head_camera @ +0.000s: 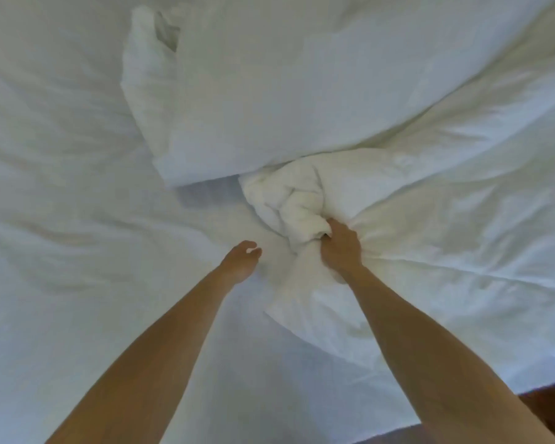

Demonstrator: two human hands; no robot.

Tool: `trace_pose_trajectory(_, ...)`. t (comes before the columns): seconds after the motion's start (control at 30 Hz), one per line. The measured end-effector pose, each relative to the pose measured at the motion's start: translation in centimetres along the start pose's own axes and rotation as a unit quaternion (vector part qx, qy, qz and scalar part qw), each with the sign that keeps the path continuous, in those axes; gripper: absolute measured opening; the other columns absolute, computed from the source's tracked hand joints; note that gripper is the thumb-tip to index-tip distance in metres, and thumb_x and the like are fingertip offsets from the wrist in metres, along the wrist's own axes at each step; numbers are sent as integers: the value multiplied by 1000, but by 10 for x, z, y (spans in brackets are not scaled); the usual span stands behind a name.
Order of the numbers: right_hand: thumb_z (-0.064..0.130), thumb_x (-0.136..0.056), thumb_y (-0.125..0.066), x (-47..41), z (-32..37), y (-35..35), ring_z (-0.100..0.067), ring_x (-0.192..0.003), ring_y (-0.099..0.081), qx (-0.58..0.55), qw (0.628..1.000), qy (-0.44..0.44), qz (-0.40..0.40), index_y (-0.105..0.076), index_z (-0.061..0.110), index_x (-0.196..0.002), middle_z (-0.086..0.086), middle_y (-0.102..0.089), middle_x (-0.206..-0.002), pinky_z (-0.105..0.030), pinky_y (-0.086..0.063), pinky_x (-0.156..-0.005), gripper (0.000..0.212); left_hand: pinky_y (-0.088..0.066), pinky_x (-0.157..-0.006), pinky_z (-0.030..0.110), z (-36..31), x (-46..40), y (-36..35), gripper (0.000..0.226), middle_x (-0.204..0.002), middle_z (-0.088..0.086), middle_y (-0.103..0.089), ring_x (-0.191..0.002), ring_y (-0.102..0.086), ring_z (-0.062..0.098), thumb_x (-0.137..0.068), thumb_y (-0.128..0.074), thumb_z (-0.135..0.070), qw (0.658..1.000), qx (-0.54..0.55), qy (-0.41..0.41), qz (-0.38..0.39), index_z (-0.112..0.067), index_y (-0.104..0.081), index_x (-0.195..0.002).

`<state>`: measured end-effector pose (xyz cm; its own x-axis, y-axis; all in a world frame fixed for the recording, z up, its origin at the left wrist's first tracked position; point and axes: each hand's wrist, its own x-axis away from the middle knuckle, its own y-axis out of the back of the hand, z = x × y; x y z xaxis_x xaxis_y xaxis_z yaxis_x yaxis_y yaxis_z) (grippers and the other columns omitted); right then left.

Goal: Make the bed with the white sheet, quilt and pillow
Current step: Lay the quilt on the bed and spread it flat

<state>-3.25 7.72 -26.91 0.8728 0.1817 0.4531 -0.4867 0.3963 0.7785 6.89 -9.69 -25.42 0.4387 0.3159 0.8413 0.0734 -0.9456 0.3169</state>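
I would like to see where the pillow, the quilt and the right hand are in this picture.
pillow (pixel 269 100), head view, middle of its flat top.
quilt (pixel 446 225), head view, wrinkled surface right of the bunched part.
right hand (pixel 342 248), head view, back of the hand gripping the bunched quilt.

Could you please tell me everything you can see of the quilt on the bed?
The quilt is white, soft and puffy-looking, with a faintly cream cast beside the bluish sheet under it. It lies rumpled over the right side of the bed, creased and unspread. Its near end is bunched into a twisted wad, which the right hand grips in a fist. The pillow lies just beyond the wad, overlapping the quilt's far edge. The left hand hovers open beside it, not touching.
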Motion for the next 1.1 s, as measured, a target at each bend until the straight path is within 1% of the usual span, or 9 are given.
trace_pose_trajectory(0.17, 28, -87, -49, 11, 2, 121, -21, -81, -58, -276, 953, 34, -120, -62, -1, -92, -16, -62, -86, -21, -31, -56, 32, -41, -102, 43, -36, 6, -42, 44, -143, 13, -44, -129, -45, 33, -100, -36, -39, 999, -22, -5, 27, -21, -36, -140)
trace_pose_trajectory(0.3, 8, -94, -48, 41, -6, 202, 6, -53, -43, -366, 909, 42, -192, -40, 17, -60, 4, -44, -60, -11, -33, -54, 36, -34, -109, 48, -80, 15, -62, 88, -154, 13, -23, -136, -33, 35, -88, -49, -59, 998, 59, 9, -33, -15, -7, -151)
trace_pose_trajectory(0.4, 3, -90, -51, 57, -34, 220, 6, -52, -44, -387, 898, 51, -202, -49, -1, -62, -4, -48, -51, -4, -34, -56, 28, -34, -108, 49, -101, 3, -66, 84, -152, 13, -27, -137, -32, 35, -86, -57, -55, 984, 173, 24, -32, -15, -20, -150)
trace_pose_trajectory(0.5, 15, -81, -53, 70, -66, 210, -6, -63, -44, -398, 893, 49, -205, -50, -16, -70, -18, -43, -64, -8, -35, -57, 33, -25, -111, 44, -118, -5, -73, 44, -144, 6, -45, -132, -42, 24, -94, -49, -32, 911, 403, -28, 87, -17, -46, -135)
trace_pose_trajectory(0.63, 14, -91, -58, 76, -91, 196, -3, -71, -58, -284, 942, -12, -175, -61, 1, -91, -3, -61, -80, -15, -42, -64, 14, -51, -85, 30, -148, 16, -54, 15, -69, 0, -70, -76, -60, 15, -96, -49, -10, 865, 489, -86, 74, -14, -61, -89)
trace_pose_trajectory(0.8, 1, -83, -55, 98, -65, 206, -35, -128, -39, -35, 975, -105, -192, -36, 21, -143, -13, -37, -142, -41, -38, -103, 66, -45, -98, 43, -171, 84, -21, 25, -118, 6, -62, -107, -58, 25, -101, -43, -20, 879, 438, -168, 84, -16, -55, -122)
trace_pose_trajectory(0.93, 0, -75, -47, 186, 17, 182, -31, -123, -46, -95, 925, 258, -262, -54, 12, -127, -14, -44, -136, -30, -39, -105, 54, -55, -68, 35, -216, 176, 16, 17, -80, 2, -67, -76, -60, 22, -99, -44, -17, 876, 425, -219, 60, -16, -60, -94)
trace_pose_trajectory(1.0, 18, -83, -49, 231, 58, 170, -29, -125, -47, -87, 910, 319, -249, -47, 8, -134, -13, -45, -138, -35, -41, -103, 52, -53, -59, 29, -234, 222, 47, 22, -78, 3, -65, -71, -59, 19, -99, -40, -19, 881, 390, -263, 44, -16, -59, -87)
trace_pose_trajectory(1.1, 65, -75, -60, 257, 130, 198, -27, -146, -11, -150, 962, 134, -185, 0, 13, -152, -14, -6, -159, -50, -23, -115, 110, -51, -67, 26, -250, 294, 78, 27, -97, 3, -62, -80, -59, 14, -101, -37, -18, 874, 332, -354, 36, -12, -59, -116)
